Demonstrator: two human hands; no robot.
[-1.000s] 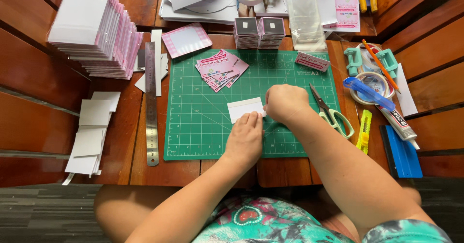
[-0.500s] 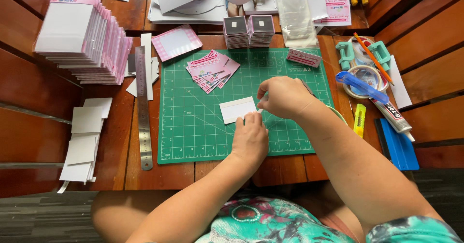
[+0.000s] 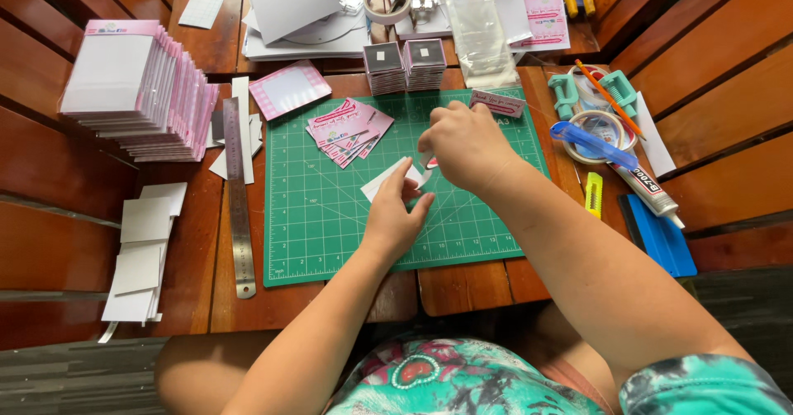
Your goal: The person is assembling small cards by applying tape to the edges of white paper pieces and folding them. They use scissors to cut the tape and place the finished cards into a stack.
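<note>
Lifted since a second ago, the small white card (image 3: 388,180) now tilts up off the green cutting mat (image 3: 322,225), where earlier it lay flat near the mat's middle. I pinch its lower edge with my left hand (image 3: 395,217), thumb and fingers closed on the paper, so the card stays steady while the other hand works at its corner. My right hand (image 3: 467,144) curls over the card's upper right corner, fingertips drawn together on something small and pink-edged; what exactly they grip I cannot tell, since my knuckles hide it.

At ten o'clock from the card, a fan of pink printed slips (image 3: 347,126) lies within easy reach on the mat. At twelve o'clock, two stacks of small dark-faced squares (image 3: 406,64) stand at the mat's top edge. A steel ruler (image 3: 238,196) lies along the mat's left side at nine o'clock, with loose white cards (image 3: 144,250) beyond it and a tall stack of pink-edged cards (image 3: 136,89) at ten. At three o'clock, a yellow cutter (image 3: 593,194), a glue tube (image 3: 644,188) and a tape roll (image 3: 599,126) rest beside my working arm.
</note>
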